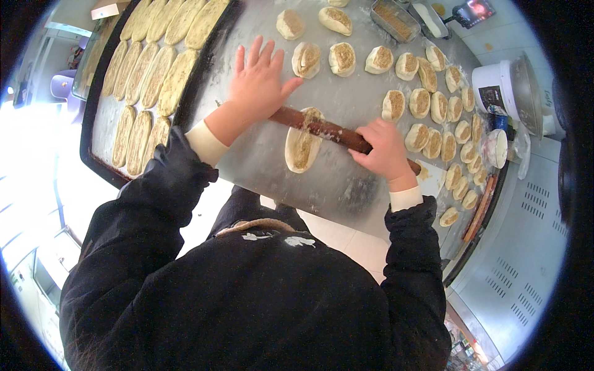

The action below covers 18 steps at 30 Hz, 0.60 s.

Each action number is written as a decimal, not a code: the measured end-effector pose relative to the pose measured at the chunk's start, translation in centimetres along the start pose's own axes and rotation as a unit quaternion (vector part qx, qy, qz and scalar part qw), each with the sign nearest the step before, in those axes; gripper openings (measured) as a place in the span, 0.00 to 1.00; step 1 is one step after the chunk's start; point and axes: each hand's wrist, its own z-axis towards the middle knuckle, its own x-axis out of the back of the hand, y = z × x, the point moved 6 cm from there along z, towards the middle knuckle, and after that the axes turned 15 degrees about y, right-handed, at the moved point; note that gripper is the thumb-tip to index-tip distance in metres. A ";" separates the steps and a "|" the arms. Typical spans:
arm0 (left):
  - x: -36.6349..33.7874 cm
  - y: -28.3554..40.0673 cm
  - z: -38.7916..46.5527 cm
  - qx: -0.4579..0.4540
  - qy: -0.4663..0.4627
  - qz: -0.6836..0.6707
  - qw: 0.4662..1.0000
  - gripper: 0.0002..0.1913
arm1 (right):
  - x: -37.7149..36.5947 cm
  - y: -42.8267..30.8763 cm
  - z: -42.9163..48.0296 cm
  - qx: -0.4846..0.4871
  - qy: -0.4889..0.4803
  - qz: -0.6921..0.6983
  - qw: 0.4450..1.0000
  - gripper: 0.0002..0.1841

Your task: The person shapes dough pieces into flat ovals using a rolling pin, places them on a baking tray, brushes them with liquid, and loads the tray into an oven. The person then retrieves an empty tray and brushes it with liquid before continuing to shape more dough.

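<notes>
A dark wooden rolling pin (335,133) lies across an oval piece of dough (302,150) on the metal worktop (260,160). Brown crumbs or seeds coat the dough's middle, and pale bits cling to the pin. My right hand (384,146) is wrapped around the pin near its right end. With fingers spread, my left hand (257,81) is at the pin's other end; its palm hides that tip, so contact there is unclear. Several rounded dough pieces with brown topping, one of them split (306,60), sit beyond the pin and to the right.
At left, a dark-rimmed baking tray (100,139) holds rows of long flattened dough. Metal containers (396,21), one with brown topping, stand at the back. A white bucket (493,87), a small white tub (495,148) and another wooden stick (480,208) line the right side.
</notes>
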 end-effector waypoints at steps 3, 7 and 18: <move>-1.5 0.8 -2.0 0.005 -0.071 0.011 0.997 0.40 | -1.4 -1.6 -1.2 -0.006 0.000 -0.017 1.000 0.19; -1.7 1.0 -4.8 0.015 -0.057 -0.013 0.998 0.42 | -2.5 -2.8 -4.1 -0.069 0.059 -0.096 0.991 0.35; 1.7 2.5 -12.4 -0.022 -0.077 -0.021 0.997 0.44 | -4.2 -8.2 -12.4 -0.132 0.018 -0.116 0.984 0.48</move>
